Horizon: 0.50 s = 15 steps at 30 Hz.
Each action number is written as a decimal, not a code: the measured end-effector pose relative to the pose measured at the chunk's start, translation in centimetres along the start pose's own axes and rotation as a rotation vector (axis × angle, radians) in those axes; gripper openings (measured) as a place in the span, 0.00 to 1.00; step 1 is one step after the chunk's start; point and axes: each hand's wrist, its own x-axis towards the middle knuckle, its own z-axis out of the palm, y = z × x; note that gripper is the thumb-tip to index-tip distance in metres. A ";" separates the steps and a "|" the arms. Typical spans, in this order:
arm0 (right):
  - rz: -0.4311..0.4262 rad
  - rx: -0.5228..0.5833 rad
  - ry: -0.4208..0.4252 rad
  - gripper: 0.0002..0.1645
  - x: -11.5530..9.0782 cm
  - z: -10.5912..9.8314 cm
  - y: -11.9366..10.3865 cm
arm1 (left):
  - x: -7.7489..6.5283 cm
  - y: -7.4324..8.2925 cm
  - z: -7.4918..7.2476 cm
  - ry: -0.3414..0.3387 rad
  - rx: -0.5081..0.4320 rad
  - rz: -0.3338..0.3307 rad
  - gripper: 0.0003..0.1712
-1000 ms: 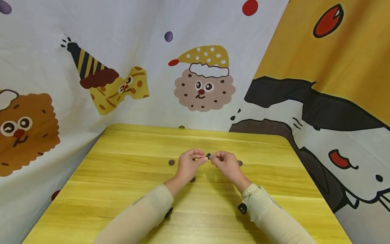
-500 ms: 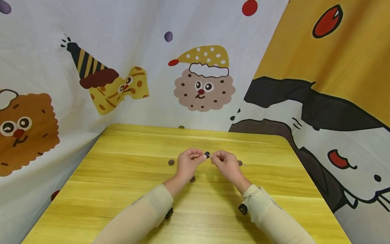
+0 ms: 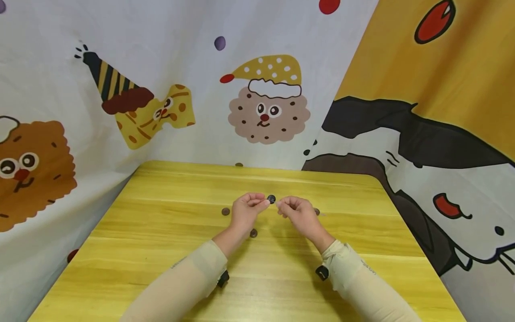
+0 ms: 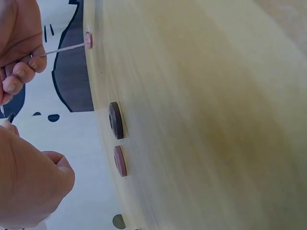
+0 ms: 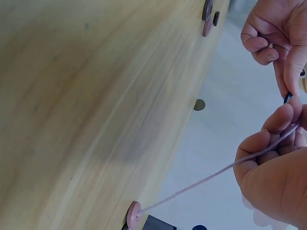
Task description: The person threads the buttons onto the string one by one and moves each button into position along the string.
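My left hand (image 3: 243, 212) pinches a small dark round button (image 3: 271, 199) between thumb and fingertips, its face turned to the head camera. Right beside it, the fingers of my right hand (image 3: 299, 214) pinch a pale string (image 5: 192, 186). Both hands are raised above the table. From the right hand the string slants down to a pinkish-brown button (image 5: 134, 215) on the tabletop, which shows partly behind that hand in the head view. The string's tip at the dark button is too small to make out.
On the yellow wooden table (image 3: 161, 250) lie a brown button (image 3: 225, 211) left of my hands and a darker button (image 3: 253, 233) nearer me. A printed cloth (image 3: 181, 44) hangs behind the table and down its sides.
The dark button has turned from edge-on to show its face and has shifted slightly left and up. A small gap has opened between it and the right hand's fingertips.
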 end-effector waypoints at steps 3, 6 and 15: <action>-0.003 0.016 -0.024 0.17 0.0 -0.2 0.0 | 0.1 0.1 0.0 0.000 -0.017 -0.008 0.12; -0.003 0.027 -0.039 0.17 0.1 -0.3 0.0 | 0.1 0.2 0.1 -0.002 -0.021 -0.007 0.12; 0.034 0.083 -0.043 0.17 0.2 -0.3 0.1 | 0.0 0.3 0.2 0.003 -0.008 0.013 0.11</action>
